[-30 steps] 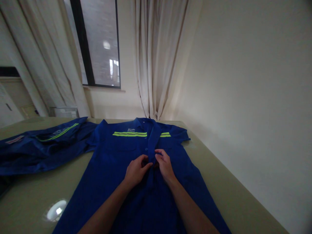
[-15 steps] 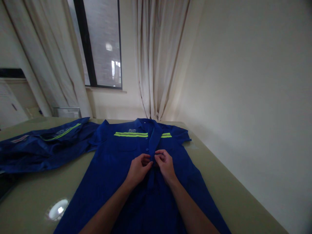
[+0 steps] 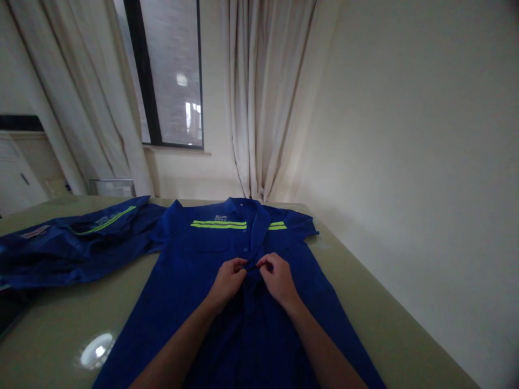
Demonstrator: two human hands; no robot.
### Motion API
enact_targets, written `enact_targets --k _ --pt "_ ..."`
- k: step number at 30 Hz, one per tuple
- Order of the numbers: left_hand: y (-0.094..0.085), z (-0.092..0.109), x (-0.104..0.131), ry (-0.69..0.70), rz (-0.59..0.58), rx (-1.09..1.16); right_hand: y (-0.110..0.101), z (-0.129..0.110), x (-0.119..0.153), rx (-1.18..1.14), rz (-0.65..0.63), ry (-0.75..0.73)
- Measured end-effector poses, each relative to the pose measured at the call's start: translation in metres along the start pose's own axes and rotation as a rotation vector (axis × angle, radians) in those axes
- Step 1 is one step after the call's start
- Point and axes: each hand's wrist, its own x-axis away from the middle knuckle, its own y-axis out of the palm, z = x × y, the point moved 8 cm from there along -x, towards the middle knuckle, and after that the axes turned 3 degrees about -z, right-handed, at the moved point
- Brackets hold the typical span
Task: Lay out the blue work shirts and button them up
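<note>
blue fabric shirt with yellow-green stripes lay lower centre of frame | left hand and right hand pinched its front opening | risk: uneven pulling could have skewed the cloth

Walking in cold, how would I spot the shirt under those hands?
Find the window, then the table below it. The blue shirt lies spread there, its front opening at the left hand and right hand. Unlike the bunched blue garment to its left, it is laid out, collar at the far end, with yellow-green stripes on both sides of the opening.
</note>
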Motion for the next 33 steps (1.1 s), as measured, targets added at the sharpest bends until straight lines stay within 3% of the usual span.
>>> enact_targets --k 4,13,20,28,33 --pt "0.003 0.004 0.002 0.018 -0.058 0.057 0.002 -0.006 0.006 0.067 -0.056 -0.023" --pt "0.006 0.003 0.005 -0.017 -0.141 0.28 -0.005 -0.003 0.011 -0.032 0.07 -0.055" --pt "0.004 -0.003 0.005 -0.057 -0.124 0.411 0.0 0.005 0.013 -0.059 0.077 -0.017" --pt "0.006 0.001 0.007 -0.04 -0.184 0.545 -0.003 -0.001 0.014 -0.083 0.112 -0.048" --pt "0.001 -0.001 0.006 -0.03 -0.117 0.567 -0.001 -0.002 0.015 -0.051 0.093 -0.046"
